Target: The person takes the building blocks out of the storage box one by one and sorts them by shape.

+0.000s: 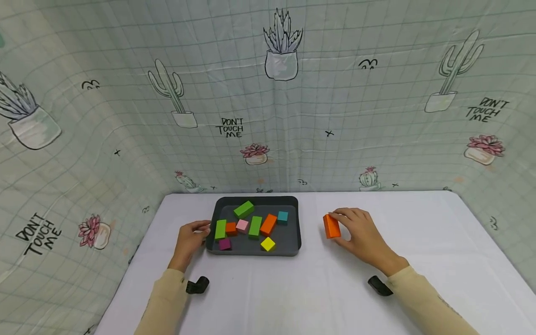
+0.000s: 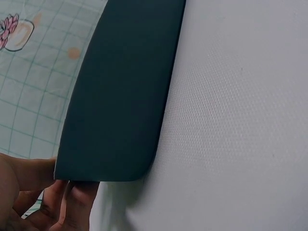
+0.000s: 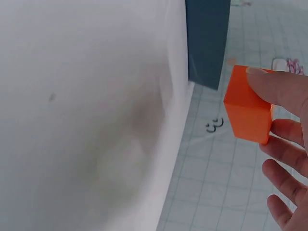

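Note:
A dark grey tray lies on the table's left half in the head view, with several coloured blocks in it. My left hand grips its left rim, and in the left wrist view the thumb and fingers meet the end of the tray wall. To the right of the tray, my right hand pinches an orange rectangular block between thumb and fingers. That block appears held up off the table in the right wrist view, with the lower fingers loosely bent and apart from it.
Inside the tray are green blocks, a longer orange block, a small orange block, and pink, teal, yellow and magenta blocks. A white cloth covers the table; patterned fabric hangs behind.

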Demonstrator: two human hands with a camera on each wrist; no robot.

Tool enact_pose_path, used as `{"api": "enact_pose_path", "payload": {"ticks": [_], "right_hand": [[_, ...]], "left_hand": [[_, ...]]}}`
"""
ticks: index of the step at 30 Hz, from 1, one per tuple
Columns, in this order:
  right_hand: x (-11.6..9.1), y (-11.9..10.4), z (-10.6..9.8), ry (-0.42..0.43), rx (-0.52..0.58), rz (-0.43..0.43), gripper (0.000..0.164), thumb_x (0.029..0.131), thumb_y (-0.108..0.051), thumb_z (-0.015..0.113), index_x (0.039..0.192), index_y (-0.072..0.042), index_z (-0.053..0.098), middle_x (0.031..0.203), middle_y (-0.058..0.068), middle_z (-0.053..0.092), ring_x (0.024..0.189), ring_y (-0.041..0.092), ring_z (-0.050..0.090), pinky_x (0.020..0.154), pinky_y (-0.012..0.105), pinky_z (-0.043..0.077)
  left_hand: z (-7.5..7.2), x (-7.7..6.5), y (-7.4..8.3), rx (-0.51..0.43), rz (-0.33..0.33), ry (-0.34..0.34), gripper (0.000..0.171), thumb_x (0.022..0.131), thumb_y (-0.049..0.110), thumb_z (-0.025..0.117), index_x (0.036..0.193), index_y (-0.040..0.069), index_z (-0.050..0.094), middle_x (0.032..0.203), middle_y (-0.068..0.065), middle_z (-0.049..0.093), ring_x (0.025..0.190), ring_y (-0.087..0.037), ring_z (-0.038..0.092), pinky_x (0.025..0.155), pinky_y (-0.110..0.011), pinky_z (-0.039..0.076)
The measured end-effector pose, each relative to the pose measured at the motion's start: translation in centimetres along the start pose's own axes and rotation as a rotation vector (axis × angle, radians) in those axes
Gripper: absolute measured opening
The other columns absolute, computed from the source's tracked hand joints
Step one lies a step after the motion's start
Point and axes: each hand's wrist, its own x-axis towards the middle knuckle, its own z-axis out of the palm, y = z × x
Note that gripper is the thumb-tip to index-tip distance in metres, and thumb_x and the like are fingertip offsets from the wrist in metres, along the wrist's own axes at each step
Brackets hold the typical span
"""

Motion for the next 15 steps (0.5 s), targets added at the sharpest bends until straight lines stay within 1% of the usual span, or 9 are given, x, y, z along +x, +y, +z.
{"api": "enact_pose_path", "payload": {"ticks": [5,7,15], "right_hand": [[-1.0,1.2,-0.6,0.014,-0.005,0.028,0.06,0.066,-0.026,0.084,0.118,-0.006,0.06,0.117,0.007,0.055,0.106,0.029,0.046,0.089,0.051,0.031],[-1.2,1.6,-0.8,0.016,-0.008,0.035,0.061,0.066,-0.027,0.084,0.117,-0.005,0.06,0.117,0.007,0.056,0.105,0.03,0.047,0.089,0.051,0.031],[-1.3,2.8,-0.9,0.006,-0.028,0.069,0.058,0.068,-0.026,0.082,0.117,-0.004,0.06,0.116,0.008,0.055,0.103,0.032,0.047,0.088,0.051,0.032]], "left_hand": [[-0.2,-0.2,0.2,0.002,-0.01,-0.002,0.029,0.089,0.005,0.059,0.118,0.002,0.062,0.106,-0.015,0.059,0.088,-0.022,0.056,0.065,-0.028,0.05],[-0.1,-0.3,0.3,0.004,-0.004,-0.004,0.029,0.089,0.005,0.059,0.118,0.001,0.062,0.106,-0.016,0.059,0.089,-0.023,0.056,0.065,-0.028,0.05],[0.0,-0.4,0.5,0.008,0.019,-0.013,0.029,0.089,0.003,0.058,0.118,-0.001,0.061,0.106,-0.018,0.059,0.088,-0.023,0.057,0.064,-0.029,0.05]]}}
